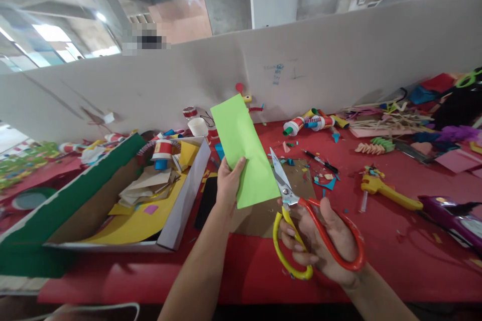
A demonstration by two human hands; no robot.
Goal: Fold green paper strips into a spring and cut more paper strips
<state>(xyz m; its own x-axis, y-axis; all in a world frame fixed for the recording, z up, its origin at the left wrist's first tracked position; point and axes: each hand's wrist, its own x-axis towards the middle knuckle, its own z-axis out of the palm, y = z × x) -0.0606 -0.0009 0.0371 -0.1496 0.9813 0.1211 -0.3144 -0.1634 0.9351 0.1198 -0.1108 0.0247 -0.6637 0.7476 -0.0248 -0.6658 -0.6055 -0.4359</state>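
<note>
My left hand [227, 183] pinches the lower left edge of a light green paper sheet [244, 148] and holds it upright above the red table [376, 241]. My right hand [320, 243] grips scissors [301, 215] with one yellow and one red handle loop. The steel blades [280, 175] point up and lie along the sheet's right edge, close to its lower corner. A brown cardboard piece [259, 210] lies flat under both hands.
An open cardboard box [188, 195] with yellow paper and scraps sits at left. Paper scraps, a black pen [320, 160], a yellow glue gun [389, 193], paper-tube crafts [312, 123] and coloured paper crowd the right side. A white partition wall [339, 60] stands behind.
</note>
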